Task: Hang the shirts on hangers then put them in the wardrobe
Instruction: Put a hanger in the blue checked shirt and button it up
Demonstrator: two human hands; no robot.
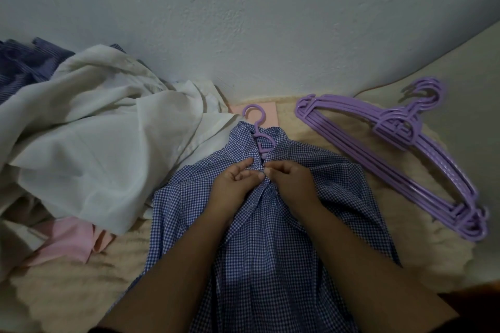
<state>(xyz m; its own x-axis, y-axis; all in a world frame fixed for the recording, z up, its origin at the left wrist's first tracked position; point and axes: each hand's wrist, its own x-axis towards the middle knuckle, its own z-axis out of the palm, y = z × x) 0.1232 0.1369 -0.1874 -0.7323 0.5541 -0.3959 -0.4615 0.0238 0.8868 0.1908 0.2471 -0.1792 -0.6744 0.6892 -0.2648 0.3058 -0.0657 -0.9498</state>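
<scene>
While pinching the placket of the blue checked shirt [270, 224] just below the collar, left hand [234, 184] and right hand [290, 181] both gripping fabric. Lying flat on the bed [81, 292], purple hanger [258, 130] already inside. Spare hangers [405, 149] stacked just right, white shirt [94, 138] heaped left.

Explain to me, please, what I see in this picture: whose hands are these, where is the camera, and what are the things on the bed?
There is no machine here. A person wears one camera on the head, looking forward and down, so you see their own two arms from above.

The left hand and right hand meet at the front of a blue checked shirt, pinching its edges just below the collar, probably to button it. A purple hanger is already inside this shirt; its hook sticks out of the collar.

The shirt lies on a cream blanket. On the right is a stack of spare purple hangers. On the left is a pile of clothes: a white garment, a pink one and a dark blue striped one. Behind is a wall.
</scene>
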